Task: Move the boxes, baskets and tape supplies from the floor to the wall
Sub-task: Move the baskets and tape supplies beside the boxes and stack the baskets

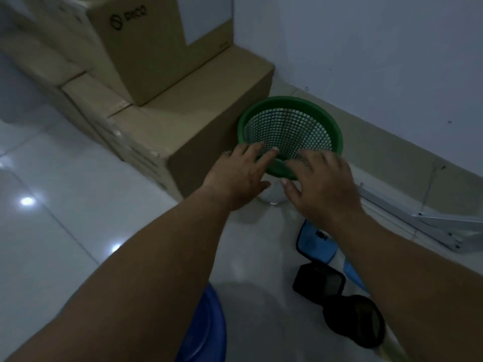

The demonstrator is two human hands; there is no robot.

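1. A green mesh basket (290, 131) is seen at the foot of the wall (379, 61), just beside the side of a large cardboard box (209, 142). It is tilted, so that its open mouth is turned toward the camera.
2. The left hand (239, 178) is stretched out with its fingers spread and straight; the fingertips are laid on the near rim of the basket.
3. The right hand (324, 186) is held likewise, fingers fanned over the near rim. Both thumbs are kept below the rim; whether they touch it cannot be told.
4. A smaller box printed "PICO" (136, 48) is stacked on the large one, and more boxes are ranged to the left along the glossy tiled floor (65, 218).
5. A blue cloth with a black edge (313, 242) and two black items (317, 283) are seen on the floor under the right forearm.
6. A white metal bracket (431, 223) is laid by the wall on the right.
7. A blue rounded object (206, 327) is partly seen at the bottom edge.
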